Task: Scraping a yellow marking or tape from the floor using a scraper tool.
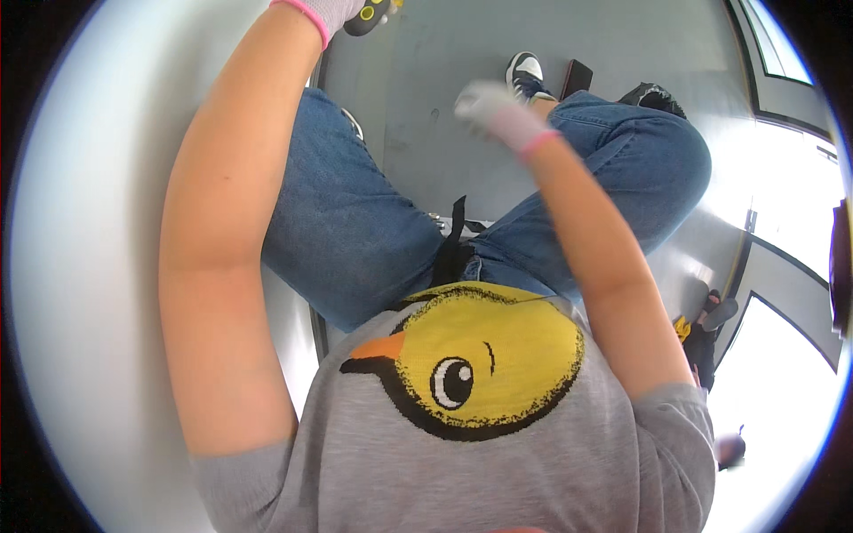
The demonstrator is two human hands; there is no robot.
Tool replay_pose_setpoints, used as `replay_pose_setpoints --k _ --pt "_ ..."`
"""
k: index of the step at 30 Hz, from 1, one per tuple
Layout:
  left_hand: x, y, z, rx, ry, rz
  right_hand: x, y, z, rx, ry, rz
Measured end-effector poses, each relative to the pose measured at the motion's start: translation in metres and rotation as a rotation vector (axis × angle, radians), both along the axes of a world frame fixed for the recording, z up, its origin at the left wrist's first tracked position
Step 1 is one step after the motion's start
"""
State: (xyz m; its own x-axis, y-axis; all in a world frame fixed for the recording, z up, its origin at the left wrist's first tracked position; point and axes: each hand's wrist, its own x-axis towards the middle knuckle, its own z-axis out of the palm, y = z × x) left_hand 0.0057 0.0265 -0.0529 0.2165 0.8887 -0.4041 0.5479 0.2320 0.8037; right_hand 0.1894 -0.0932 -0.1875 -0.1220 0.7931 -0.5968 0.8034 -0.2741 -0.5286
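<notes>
My left hand (341, 12), in a pale knit glove with a pink cuff, reaches up to the top edge, where the view cuts it off. Against it is a dark grey rounded object (366, 18) with yellow-green ring marks; the hand appears closed around it, and its kind does not show. My right hand (498, 110), gloved the same way, is over the floor in front of my bent leg. Motion smears its fingers, and I see nothing held in it.
I sit on a grey floor (418, 62) with my legs apart. Beside my sneaker (526, 75) lies a dark flat phone-like slab (577, 78). A crumpled black thing (656, 98) is beyond my right knee. A white wall (98, 266) rises close on the left. Another person (704, 342) is far right.
</notes>
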Motion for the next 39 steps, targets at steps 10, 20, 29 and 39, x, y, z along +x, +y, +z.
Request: replay_pose_setpoints --k 10,20,29,39 --pt "-0.006 -0.007 0.003 -0.040 -0.089 0.059 -0.079 -0.115 -0.167 -0.634 -0.100 0.815" --pt "-0.004 0.004 0.001 -0.075 -0.088 0.009 -0.068 -0.097 -0.136 -0.675 -0.058 0.782" --pt "0.025 0.023 -0.016 -0.211 -0.200 0.003 0.011 -0.151 -0.311 -0.388 -0.452 0.637" --pt "-0.028 0.041 -0.006 -0.366 -0.206 0.202 -0.053 -0.143 -0.257 -0.868 -0.318 0.890"
